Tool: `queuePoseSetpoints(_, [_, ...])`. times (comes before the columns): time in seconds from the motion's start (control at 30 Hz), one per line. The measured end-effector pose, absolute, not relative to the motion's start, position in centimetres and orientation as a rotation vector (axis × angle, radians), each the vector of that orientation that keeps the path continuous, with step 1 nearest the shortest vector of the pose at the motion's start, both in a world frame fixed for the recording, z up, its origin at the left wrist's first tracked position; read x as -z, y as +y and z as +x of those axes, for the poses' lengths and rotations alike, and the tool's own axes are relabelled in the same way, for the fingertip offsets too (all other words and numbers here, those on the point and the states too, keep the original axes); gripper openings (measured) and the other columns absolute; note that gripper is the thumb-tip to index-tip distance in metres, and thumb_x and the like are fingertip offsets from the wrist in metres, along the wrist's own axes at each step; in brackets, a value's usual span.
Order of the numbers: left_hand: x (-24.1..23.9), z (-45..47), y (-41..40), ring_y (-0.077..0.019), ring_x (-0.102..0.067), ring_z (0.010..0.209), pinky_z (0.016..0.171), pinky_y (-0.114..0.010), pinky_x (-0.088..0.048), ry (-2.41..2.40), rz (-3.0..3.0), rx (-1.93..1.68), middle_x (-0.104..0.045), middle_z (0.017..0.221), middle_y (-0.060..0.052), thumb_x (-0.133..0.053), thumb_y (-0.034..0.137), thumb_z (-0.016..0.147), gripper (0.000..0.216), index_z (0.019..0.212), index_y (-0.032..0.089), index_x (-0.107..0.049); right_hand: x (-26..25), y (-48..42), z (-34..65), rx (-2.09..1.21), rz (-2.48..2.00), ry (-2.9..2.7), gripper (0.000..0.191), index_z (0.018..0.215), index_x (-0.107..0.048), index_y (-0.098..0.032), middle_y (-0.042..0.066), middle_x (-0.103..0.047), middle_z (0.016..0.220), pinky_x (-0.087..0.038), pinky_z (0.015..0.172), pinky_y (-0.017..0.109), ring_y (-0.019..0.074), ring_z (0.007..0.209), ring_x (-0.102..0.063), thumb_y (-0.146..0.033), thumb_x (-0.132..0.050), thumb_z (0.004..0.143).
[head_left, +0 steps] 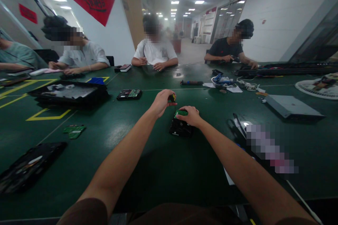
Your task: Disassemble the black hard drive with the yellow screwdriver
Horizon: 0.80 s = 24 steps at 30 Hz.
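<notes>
A black hard drive [180, 128] with a green circuit board [181, 113] on top lies on the dark green table [163, 168] in front of me. My right hand [190, 116] rests on the drive's far end, fingers curled over the green board. My left hand [162, 102] hovers just above and left of the drive, closed round a small tool with a yellow and black handle [172, 97].
Another hard drive [129, 94] and a black tray [67, 93] lie at the left. Green boards [74, 130] sit nearer. A grey flat case [292, 106], a bowl [221, 81] and a screwdriver [191, 82] lie ahead. Three people sit across the table.
</notes>
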<state>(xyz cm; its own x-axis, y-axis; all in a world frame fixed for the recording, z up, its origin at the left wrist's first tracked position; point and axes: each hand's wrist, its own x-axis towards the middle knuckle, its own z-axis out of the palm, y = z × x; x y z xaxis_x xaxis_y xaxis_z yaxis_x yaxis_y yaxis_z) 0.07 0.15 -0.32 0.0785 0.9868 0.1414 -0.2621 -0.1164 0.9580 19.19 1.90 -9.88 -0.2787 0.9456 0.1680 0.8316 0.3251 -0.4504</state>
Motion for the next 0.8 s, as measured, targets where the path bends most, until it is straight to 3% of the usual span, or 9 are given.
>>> queuePoseSetpoints(0.1, [0.29, -0.01, 0.13, -0.0194, -0.062, 0.087, 0.064, -0.030, -0.057, 0.932, 1.207, -1.362, -0.066, 0.095, -0.009, -0.068, 0.036, 0.076, 0.023, 0.084, 0.015, -0.069, 9.87, 1.92, 19.22, -0.389, -1.575, -2.194, 0.053, 0.121, -0.071, -0.036, 0.005, -0.067, 0.125, -0.039, 0.100, 0.046, 0.0313, 0.122, -0.054, -0.070, -0.069, 0.081])
queuePoseSetpoints(0.37, [0.32, 0.22, 0.02, -0.0218, -0.066, 0.084, 0.070, -0.037, -0.058, 0.865, 1.118, -1.335, -0.070, 0.089, -0.010, -0.069, 0.035, 0.078, 0.025, 0.092, 0.016, -0.063, 9.91, 1.86, 19.25, -0.389, -1.559, -2.196, 0.053, 0.122, -0.071, -0.035, 0.005, -0.068, 0.125, -0.040, 0.099, 0.046, 0.0309, 0.122, -0.054, -0.070, -0.068, 0.081])
queuePoseSetpoints(0.6, [0.12, 0.08, -0.02, -0.0191, -0.062, 0.086, 0.061, -0.026, -0.054, 0.967, 1.253, -1.400, -0.067, 0.095, -0.009, -0.067, 0.038, 0.077, 0.023, 0.082, 0.016, -0.070, 9.87, 1.84, 19.18, -0.374, -1.574, -2.199, 0.052, 0.121, -0.071, -0.036, 0.005, -0.068, 0.125, -0.040, 0.099, 0.046, 0.0315, 0.122, -0.054, -0.070, -0.068, 0.081])
queuePoseSetpoints(0.8, [0.21, 0.20, -0.11, -0.0214, -0.065, 0.083, 0.065, -0.034, -0.058, 0.859, 1.151, -1.323, -0.069, 0.087, -0.009, -0.068, 0.036, 0.077, 0.026, 0.094, 0.016, -0.065, 9.76, 1.75, 19.17, -0.383, -1.571, -2.194, 0.052, 0.120, -0.071, -0.036, 0.005, -0.067, 0.125, -0.039, 0.100, 0.046, 0.0315, 0.122, -0.054, -0.070, -0.069, 0.081])
